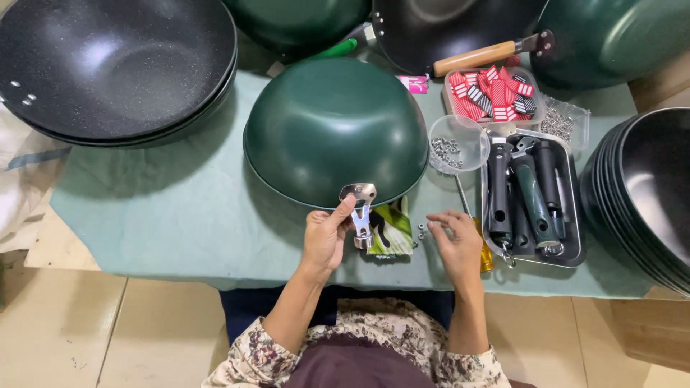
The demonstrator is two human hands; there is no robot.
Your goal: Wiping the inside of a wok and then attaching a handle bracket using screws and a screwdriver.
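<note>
The left hand (pixel 325 237) has its fingers clamped on a metal bracket (pixel 361 213) at the near rim of the upturned green wok (pixel 334 129). The right hand (pixel 454 241), fingers loosely apart, touches small nuts (pixel 422 231) on the surface (pixel 165 215), with a tray (pixel 571 244) close beside it.

Tool tray (pixel 568 251) right of upturned wok (pixel 323 122)

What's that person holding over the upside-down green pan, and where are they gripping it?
The left hand pinches a shiny metal handle bracket around its middle. The right hand holds nothing, fingers on small nuts.
</note>
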